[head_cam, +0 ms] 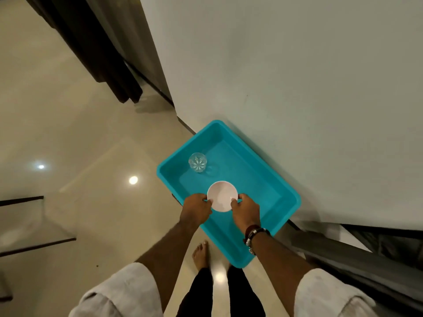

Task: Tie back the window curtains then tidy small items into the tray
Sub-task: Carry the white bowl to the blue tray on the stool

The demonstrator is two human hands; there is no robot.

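Your left hand point(196, 208) and right hand point(245, 210) pinch the white bowl's point(221, 195) rim over the teal tray point(288, 191). The glass point(197, 162) stands at eleven o'clock; drift that way risks a knock.

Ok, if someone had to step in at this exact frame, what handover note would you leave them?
Left hand and right hand both grip the white bowl's rim, holding it over the turquoise tray.
A clear glass already stands upright in the tray's far left corner.
The dark curtain hangs at upper left; no tie-back is visible from here.
Left: set the bowl down, release, and gather any other small items.
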